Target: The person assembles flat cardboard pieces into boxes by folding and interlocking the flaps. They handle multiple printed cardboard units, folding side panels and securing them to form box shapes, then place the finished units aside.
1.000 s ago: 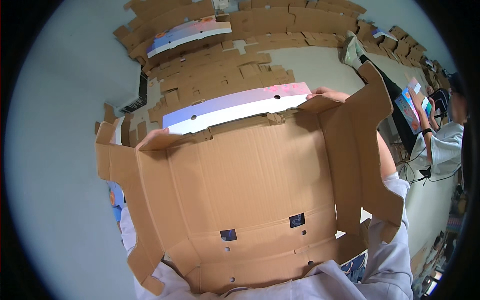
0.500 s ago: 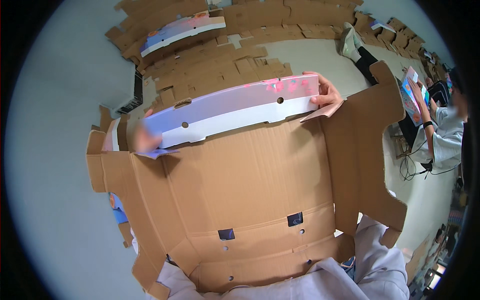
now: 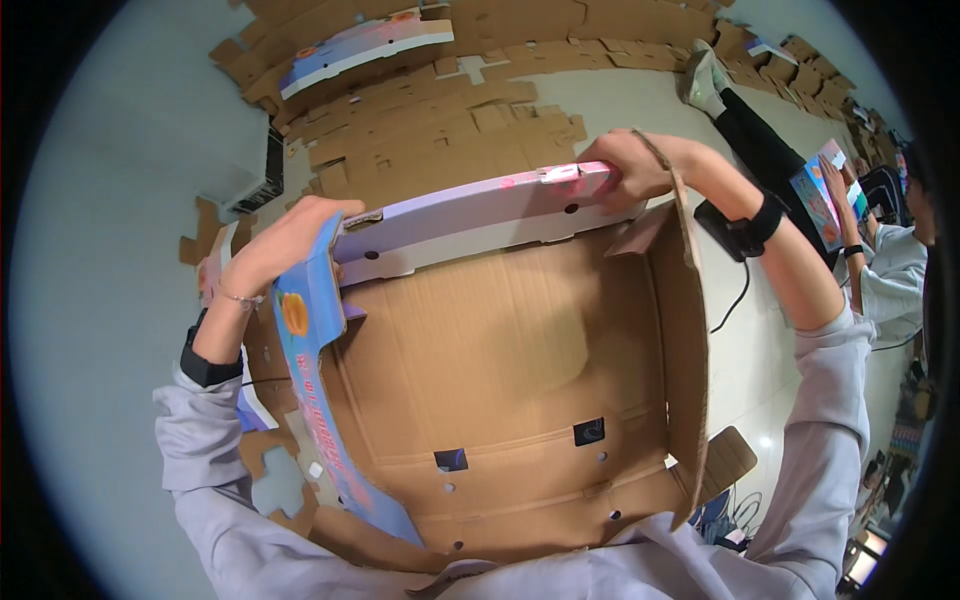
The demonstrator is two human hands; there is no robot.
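Observation:
I hold a large cardboard box blank (image 3: 500,350) in front of me, brown inside and printed blue, white and pink outside. Its far wall (image 3: 460,215) is folded up and over toward me. The left wall (image 3: 315,390) and right wall (image 3: 685,330) stand raised. My left hand (image 3: 280,245) grips the far left corner where the left wall meets the far wall. At the far right corner my right hand (image 3: 625,165) presses on the folded far wall. Small holes and two dark slots mark the box's near part.
Many flat cardboard blanks (image 3: 450,110) lie spread over the floor beyond the box, one printed side up (image 3: 360,45). A person (image 3: 890,250) sits at the right holding a printed piece, one leg (image 3: 745,120) stretched out. A cable (image 3: 735,290) runs on the floor.
The flat blank has been folded into a tray: the far wall came up and over toward me, and both side walls rose. My hands moved to its far corners.

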